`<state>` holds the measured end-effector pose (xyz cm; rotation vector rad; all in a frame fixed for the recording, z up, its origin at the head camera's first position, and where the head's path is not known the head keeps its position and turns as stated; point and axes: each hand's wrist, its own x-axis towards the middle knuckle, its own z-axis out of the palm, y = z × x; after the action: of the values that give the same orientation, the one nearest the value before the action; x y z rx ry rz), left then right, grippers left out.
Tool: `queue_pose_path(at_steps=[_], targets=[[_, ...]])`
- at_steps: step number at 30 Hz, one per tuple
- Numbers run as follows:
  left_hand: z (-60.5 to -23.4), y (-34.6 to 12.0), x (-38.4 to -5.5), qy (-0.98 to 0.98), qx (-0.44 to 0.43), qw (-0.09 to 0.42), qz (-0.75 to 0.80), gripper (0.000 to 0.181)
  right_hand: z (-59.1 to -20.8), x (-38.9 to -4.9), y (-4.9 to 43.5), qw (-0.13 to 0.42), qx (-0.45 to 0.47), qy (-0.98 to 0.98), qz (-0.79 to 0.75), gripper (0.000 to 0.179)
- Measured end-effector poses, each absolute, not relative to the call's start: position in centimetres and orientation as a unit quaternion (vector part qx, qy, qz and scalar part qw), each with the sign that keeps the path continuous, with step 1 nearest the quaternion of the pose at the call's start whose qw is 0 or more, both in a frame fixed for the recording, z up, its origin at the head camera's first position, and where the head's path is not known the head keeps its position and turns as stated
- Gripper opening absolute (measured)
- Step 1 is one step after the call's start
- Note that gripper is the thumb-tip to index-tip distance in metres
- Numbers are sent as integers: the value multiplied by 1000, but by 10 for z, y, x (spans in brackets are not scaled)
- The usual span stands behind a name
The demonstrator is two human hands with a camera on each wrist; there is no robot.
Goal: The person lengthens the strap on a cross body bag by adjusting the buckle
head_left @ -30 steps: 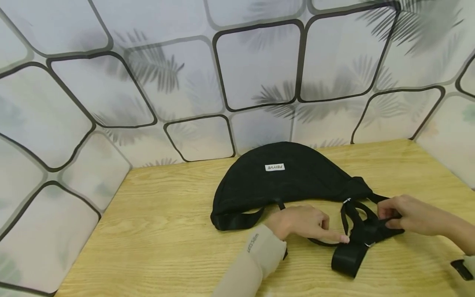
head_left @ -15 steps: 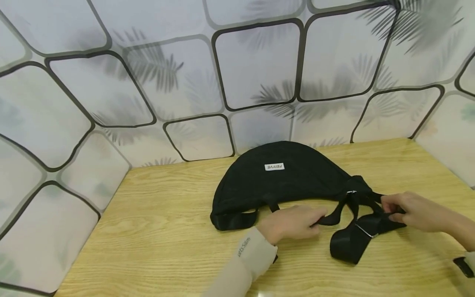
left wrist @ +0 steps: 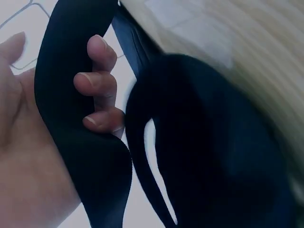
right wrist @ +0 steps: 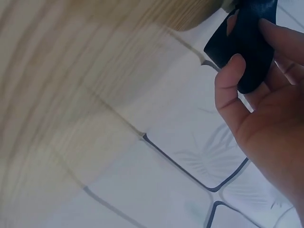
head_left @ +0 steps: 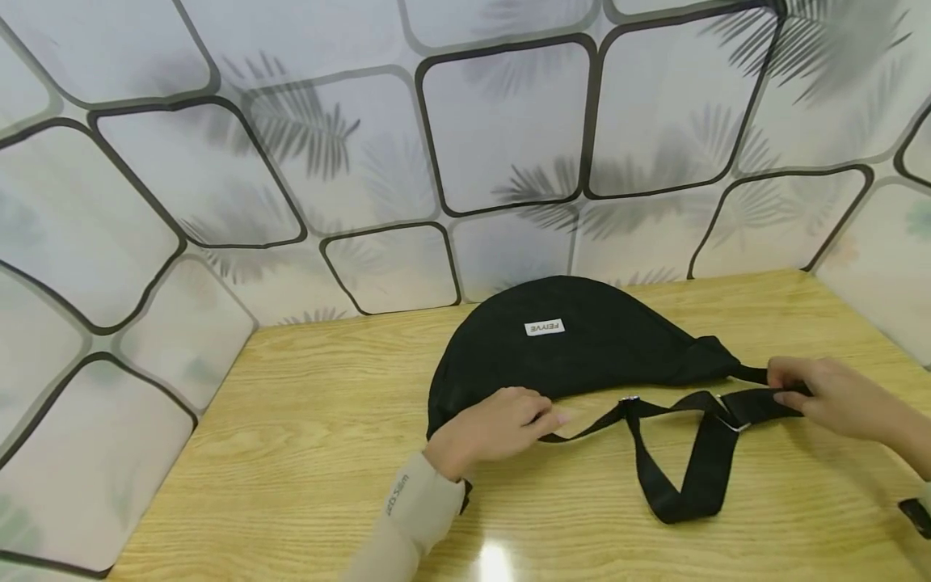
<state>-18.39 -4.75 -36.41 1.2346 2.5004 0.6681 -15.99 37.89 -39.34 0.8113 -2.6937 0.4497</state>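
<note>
A black waist bag (head_left: 575,347) with a white label lies flat at the back of the table, its rounded edge toward the wall. Its black strap (head_left: 711,469) runs along the front of it and droops in a loop between my hands. Left of the loop, my left hand (head_left: 489,428) grips the strap; in the left wrist view the curled fingers (left wrist: 97,84) wrap round the band (left wrist: 61,85). At the right end, my right hand (head_left: 836,396) pinches the strap between thumb and fingers, as the right wrist view also shows with the folded webbing (right wrist: 249,42).
A metal slider (head_left: 629,399) and a metal ring (head_left: 735,426) sit on the strap. Under everything is a wood-grain table (head_left: 313,461). A patterned wall covering (head_left: 509,129) rises behind the bag and at both sides.
My left hand has moved left, drawing the strap out into a longer line with an open hanging loop. The right hand has shifted slightly up and right, still holding the strap.
</note>
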Motion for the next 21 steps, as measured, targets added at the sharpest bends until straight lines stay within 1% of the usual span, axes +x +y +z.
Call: queue_pose_path(at_steps=[2,5,6,9,15,18,21], targets=[[-364,-57,-183,868,426,127,221,26,-393,-161,382,147,266,-939,164,49],[-363,-72,-180,872,423,121,212,7,-393,-163,387,152,250,-940,175,46],[-363,-76,-179,873,419,124,218,5,-394,-164,388,155,247,-940,179,46],[-362,-91,-177,874,405,128,238,13,-396,-165,393,160,241,-938,189,45],[-356,-121,-176,878,385,104,265,26,-400,-165,402,167,242,-935,196,45],[-355,-135,-175,882,371,99,273,29,-400,-165,405,167,240,-936,196,45],[-356,-144,-174,882,378,91,268,26,-400,-166,407,162,241,-937,194,46]])
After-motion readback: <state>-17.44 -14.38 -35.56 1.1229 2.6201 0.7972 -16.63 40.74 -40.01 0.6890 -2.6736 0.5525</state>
